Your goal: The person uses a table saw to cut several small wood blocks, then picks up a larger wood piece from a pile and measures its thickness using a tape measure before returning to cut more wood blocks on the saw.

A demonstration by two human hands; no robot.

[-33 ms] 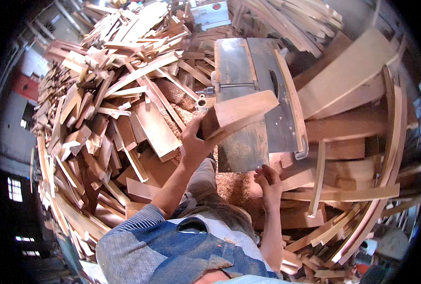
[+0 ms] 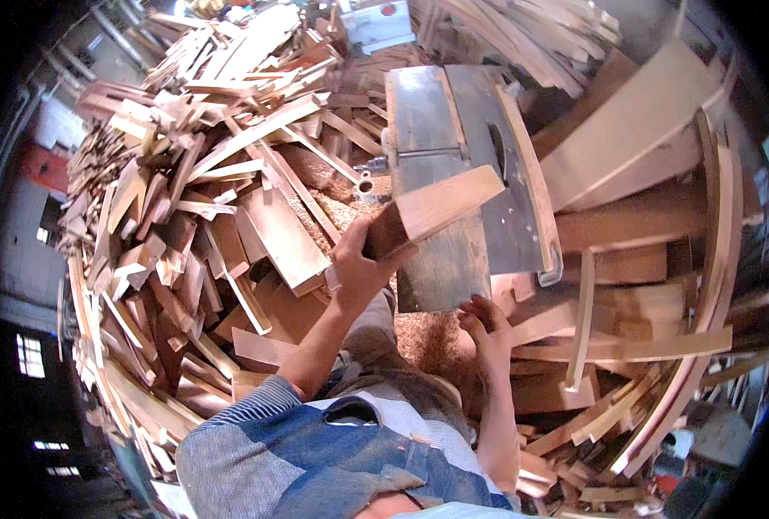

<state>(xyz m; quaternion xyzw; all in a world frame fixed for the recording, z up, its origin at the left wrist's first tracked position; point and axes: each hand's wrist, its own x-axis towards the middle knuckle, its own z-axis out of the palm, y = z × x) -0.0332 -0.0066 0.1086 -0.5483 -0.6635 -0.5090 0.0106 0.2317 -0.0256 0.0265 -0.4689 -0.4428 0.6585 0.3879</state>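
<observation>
My left hand (image 2: 356, 259) is closed around the near end of a wooden block (image 2: 448, 204). The block is held at a slant over the metal saw table (image 2: 441, 281), its pale face up and its dark end toward me. Beside the near edge of that table is my right hand (image 2: 488, 333), fingers loosely bent and apart, with nothing seen in them. A wooden fence strip (image 2: 525, 173) runs along the table's right side, and a dark slot (image 2: 498, 151) shows left of it.
A high heap of wood offcuts (image 2: 177, 216) fills the left side. Large boards (image 2: 635, 138) and curved strips (image 2: 720, 225) stand at the right. Sawdust (image 2: 428, 342) lies below the table. A pale box (image 2: 378, 26) stands beyond it.
The block has turned slightly in my left hand, so less of its lower side shows. My right hand stays beside the table's near edge.
</observation>
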